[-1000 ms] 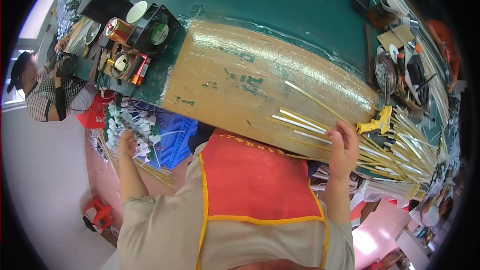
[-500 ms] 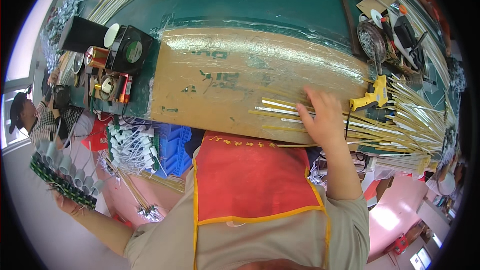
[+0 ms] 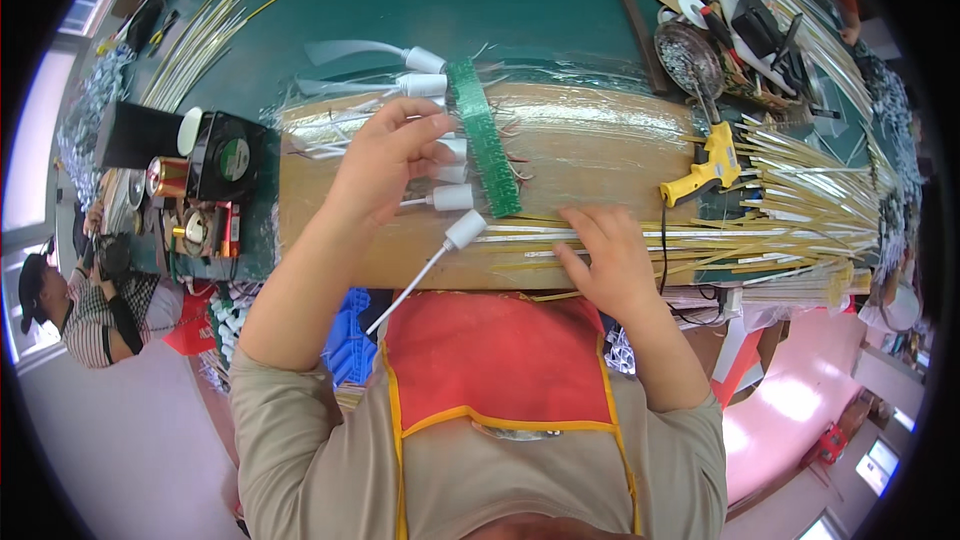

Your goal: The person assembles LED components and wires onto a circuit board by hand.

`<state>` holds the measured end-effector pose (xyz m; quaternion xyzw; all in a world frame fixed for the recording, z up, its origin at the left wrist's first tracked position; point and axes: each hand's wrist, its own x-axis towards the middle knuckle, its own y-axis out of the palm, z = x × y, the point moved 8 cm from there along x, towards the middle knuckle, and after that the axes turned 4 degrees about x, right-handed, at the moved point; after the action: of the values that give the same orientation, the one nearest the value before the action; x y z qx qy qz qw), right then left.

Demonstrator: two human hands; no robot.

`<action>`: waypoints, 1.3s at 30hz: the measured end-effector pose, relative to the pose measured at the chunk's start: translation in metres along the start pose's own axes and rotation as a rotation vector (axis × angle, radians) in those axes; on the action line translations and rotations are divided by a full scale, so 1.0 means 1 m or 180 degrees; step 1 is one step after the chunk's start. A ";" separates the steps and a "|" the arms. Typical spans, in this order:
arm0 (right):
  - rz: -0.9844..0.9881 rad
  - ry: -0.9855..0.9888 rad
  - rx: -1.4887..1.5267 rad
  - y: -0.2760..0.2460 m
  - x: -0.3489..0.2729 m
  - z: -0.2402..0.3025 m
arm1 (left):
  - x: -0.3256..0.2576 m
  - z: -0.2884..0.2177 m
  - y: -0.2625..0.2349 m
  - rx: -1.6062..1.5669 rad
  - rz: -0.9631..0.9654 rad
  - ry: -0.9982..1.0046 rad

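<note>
My left hand (image 3: 385, 162) rests over a long green circuit strip (image 3: 483, 136) with several white-capped stems (image 3: 452, 198) sticking out to its left, fingers curled around the caps. The strip lies across a tan board (image 3: 590, 145) wrapped in clear film. My right hand (image 3: 605, 262) lies flat on thin yellow-white rods (image 3: 700, 240) at the board's near edge, fingers spread. One capped stem (image 3: 430, 265) hangs over the near edge toward my red apron.
A yellow glue gun (image 3: 705, 168) lies right of the board beside a big pile of pale rods (image 3: 810, 200). A black fan (image 3: 225, 155), copper spool and small tools sit left. A seated person (image 3: 85, 305) is far left. Blue bins (image 3: 345, 340) below.
My left hand has come up from beside the table and brought the green strip with capped stems onto the board. My right hand slid left along the rods at the near edge.
</note>
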<state>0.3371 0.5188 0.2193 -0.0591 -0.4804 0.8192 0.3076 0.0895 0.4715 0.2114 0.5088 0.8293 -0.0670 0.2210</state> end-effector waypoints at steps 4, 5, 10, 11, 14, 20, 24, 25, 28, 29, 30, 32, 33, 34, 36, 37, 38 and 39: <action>0.0151 0.0049 0.0090 0.002 -0.004 0.005 | 0.010 -0.022 -0.004 0.0866 -0.0043 0.0452; 0.0188 0.0091 0.0151 0.003 -0.004 0.006 | 0.006 -0.027 -0.009 0.0772 -0.0216 0.0530; 0.0380 0.0161 0.0109 0.014 0.015 0.005 | -0.030 -0.056 -0.092 0.1557 -0.1059 0.1537; 0.0441 0.0222 0.0111 0.015 0.016 0.006 | -0.054 -0.075 -0.115 0.1430 -0.1448 0.2150; 0.0390 0.0512 -0.0030 0.015 0.011 -0.002 | -0.144 -0.103 -0.199 0.1200 -0.2690 0.3274; 0.0268 0.0815 0.0630 0.012 0.028 -0.017 | -0.333 0.036 -0.421 0.2265 -0.5438 0.1447; 0.0223 0.1085 0.0662 0.011 0.037 -0.024 | -0.377 0.202 -0.495 0.2270 -0.5194 -0.0135; 0.0179 0.1080 0.0614 0.007 0.039 -0.019 | -0.370 0.242 -0.501 0.2389 -0.4783 -0.0475; 0.0133 0.1147 0.0530 0.008 0.043 -0.011 | -0.312 0.297 -0.442 0.3181 -0.3721 -0.1346; 0.0093 0.1067 0.0508 0.005 0.043 0.005 | -0.316 0.313 -0.424 0.3220 -0.3741 -0.1232; 0.0051 0.1088 0.0532 0.005 0.045 0.006 | -0.309 0.318 -0.418 0.3365 -0.3696 -0.1126; 0.0110 0.1071 0.0430 0.005 0.046 0.008 | -0.313 0.343 -0.435 0.3157 -0.4085 -0.1111; 0.0167 0.1066 0.0342 0.005 0.046 0.008 | -0.318 0.342 -0.443 0.2958 -0.4468 -0.1093; 0.0165 0.1042 0.0342 0.006 0.047 0.009 | -0.319 0.339 -0.454 0.2941 -0.4490 -0.1090; 0.0145 0.1169 0.0205 0.003 0.045 0.007 | -0.336 0.308 -0.473 0.3815 -0.5140 -0.0913; 0.0139 0.1121 0.0196 0.001 0.045 0.005 | -0.347 0.303 -0.491 0.3536 -0.5293 -0.0889; 0.0144 0.1100 0.0195 0.000 0.045 0.004 | -0.359 0.301 -0.509 0.3254 -0.5436 -0.0864; 0.0100 0.1190 0.0208 -0.002 0.043 0.000 | -0.366 0.300 -0.526 0.3246 -0.5441 -0.0868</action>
<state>0.3031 0.5437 0.2296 -0.2078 -0.3870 0.8138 0.3805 -0.1395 -0.1766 0.0428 -0.2355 0.7562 -0.6082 -0.0525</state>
